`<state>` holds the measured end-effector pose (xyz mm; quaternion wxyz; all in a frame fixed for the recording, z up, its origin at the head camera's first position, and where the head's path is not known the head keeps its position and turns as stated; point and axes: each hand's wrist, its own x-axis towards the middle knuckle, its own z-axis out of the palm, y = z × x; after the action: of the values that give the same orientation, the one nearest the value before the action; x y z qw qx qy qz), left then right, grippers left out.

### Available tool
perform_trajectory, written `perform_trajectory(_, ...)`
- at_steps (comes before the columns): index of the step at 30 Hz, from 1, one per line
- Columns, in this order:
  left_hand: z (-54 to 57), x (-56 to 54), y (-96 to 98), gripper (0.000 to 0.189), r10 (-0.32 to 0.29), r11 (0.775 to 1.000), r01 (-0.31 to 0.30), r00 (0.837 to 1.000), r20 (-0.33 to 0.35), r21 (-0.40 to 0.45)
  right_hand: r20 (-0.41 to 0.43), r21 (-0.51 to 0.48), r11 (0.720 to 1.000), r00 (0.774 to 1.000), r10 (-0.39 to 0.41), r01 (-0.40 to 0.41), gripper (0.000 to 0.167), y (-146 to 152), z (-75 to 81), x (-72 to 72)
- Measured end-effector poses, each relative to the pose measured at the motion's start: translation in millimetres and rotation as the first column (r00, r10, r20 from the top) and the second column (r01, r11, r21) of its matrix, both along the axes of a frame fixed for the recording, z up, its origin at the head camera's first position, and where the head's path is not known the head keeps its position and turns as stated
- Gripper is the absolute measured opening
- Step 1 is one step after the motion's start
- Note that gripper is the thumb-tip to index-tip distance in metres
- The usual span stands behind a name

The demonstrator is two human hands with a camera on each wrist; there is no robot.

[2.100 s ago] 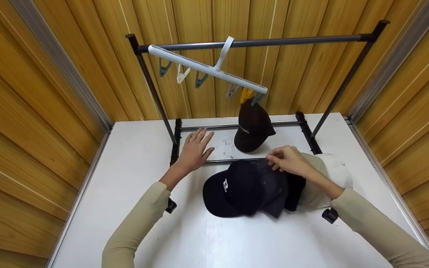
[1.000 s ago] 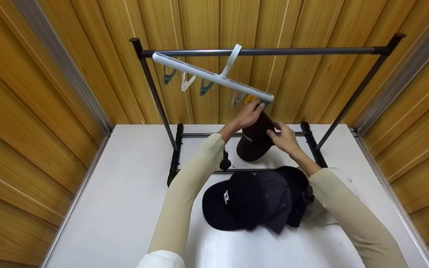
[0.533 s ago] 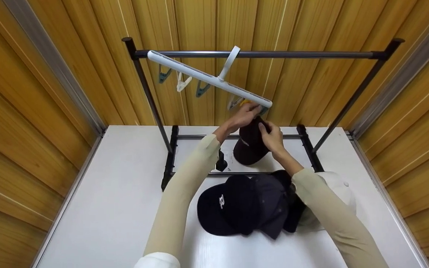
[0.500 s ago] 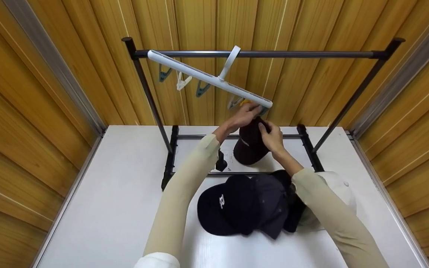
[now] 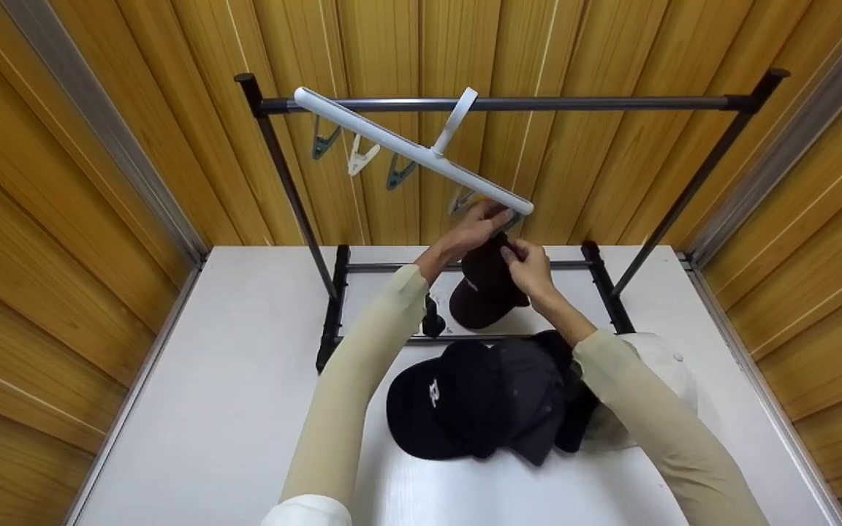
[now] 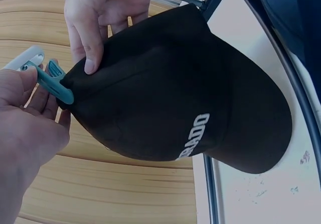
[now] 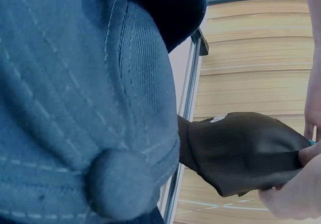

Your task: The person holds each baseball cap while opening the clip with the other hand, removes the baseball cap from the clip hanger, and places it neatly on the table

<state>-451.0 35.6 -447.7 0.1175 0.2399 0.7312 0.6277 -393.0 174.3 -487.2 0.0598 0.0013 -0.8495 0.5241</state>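
Note:
A dark brown baseball cap [image 5: 485, 288] with white lettering hangs from the right end of a white clip hanger [image 5: 410, 150]. My left hand [image 5: 473, 228] pinches the teal clip [image 6: 52, 86] at the cap's crown; in the left wrist view its tip lies on the fabric. The crown is pinched between the thumb and fingers of my right hand [image 5: 532, 272], just right of the clip. Orange-yellow material [image 5: 476, 199] shows partly behind my left hand. In the right wrist view, a blue-grey cap [image 7: 100, 108] blocks much of the scene.
The hanger hooks over a dark metal rack's rail [image 5: 596, 104]. Other clips, including a white one [image 5: 361, 155], hang along its left side. Below my arms, a row of caps holds a navy one [image 5: 465, 402] and a white one [image 5: 666, 365] on the white table [image 5: 245, 409].
My left hand has gone from above the table to the clip, my right from the cap row to the brown cap. Lately the cap has shifted slightly left and the hanger tilts more.

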Motion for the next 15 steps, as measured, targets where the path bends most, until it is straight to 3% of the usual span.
perform_trajectory(8,-0.6,1.4,5.4,0.04,0.039,0.999,-0.039,0.999,-0.01,0.01,0.05,0.027,0.998,0.997,0.062,-0.064,0.037,3.6,4.3,3.7)
perform_trajectory(15,0.4,5.5,9.9,0.042,0.052,0.998,-0.054,0.998,0.046,0.035,0.121,0.054,0.988,0.983,0.138,-0.145,0.041,5.8,3.7,6.3)
